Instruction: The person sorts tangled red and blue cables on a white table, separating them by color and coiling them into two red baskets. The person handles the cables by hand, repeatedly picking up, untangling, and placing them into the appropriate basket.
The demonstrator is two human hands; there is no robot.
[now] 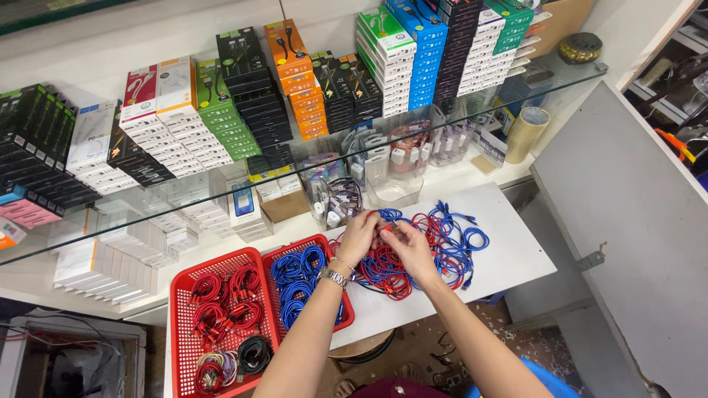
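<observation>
My left hand and my right hand meet over a tangled pile of red and blue cables on a white board. Both hands pinch a red cable between them at the pile's left side. A watch and a bracelet sit on my left wrist. Just left of my hands stands a small red basket with coiled blue cables. Further left, a larger red basket contains coiled red cables and a few black ones.
A glass shelf carries rows of boxed cables in many colours. Below it are white boxes, clear plastic tubs and a tape roll. A grey panel stands at the right, a stool below.
</observation>
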